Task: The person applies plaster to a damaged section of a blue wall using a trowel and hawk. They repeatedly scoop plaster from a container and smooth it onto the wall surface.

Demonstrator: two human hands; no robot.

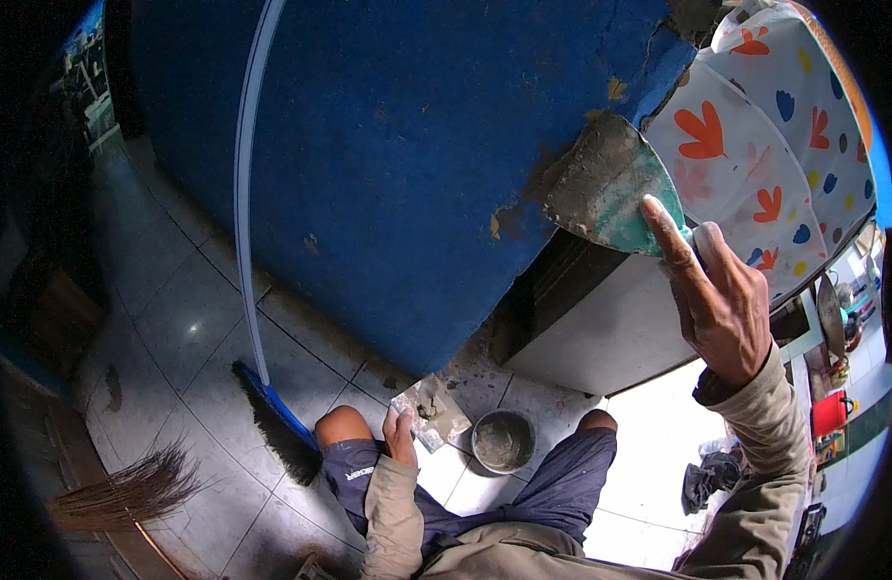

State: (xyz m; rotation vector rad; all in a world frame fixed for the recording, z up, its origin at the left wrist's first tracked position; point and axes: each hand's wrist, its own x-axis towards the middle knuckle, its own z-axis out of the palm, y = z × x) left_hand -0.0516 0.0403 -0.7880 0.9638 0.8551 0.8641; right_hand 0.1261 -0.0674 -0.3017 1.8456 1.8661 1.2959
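Note:
My right hand (724, 295) is raised and closed round a green scraper (649, 217), its forefinger stretched along the blade. Grey mortar smears the blade, which lies against the edge of the blue wall (369, 155). Low between my knees, my left hand (400, 440) grips a small pale board (452, 414) with grey mortar on it. To the right of the board, a round bucket (532, 452) with grey mix inside stands on the tiles. Bare, chipped patches show along the wall's edge.
A blue-headed broom (289, 418) leans on the wall by my left knee. Farther left is a twig broom (142, 491). A patterned curtain (755, 145) hangs beside the scraper, above a white panel (601, 324). Dark cloth (712, 480) lies on the floor at right.

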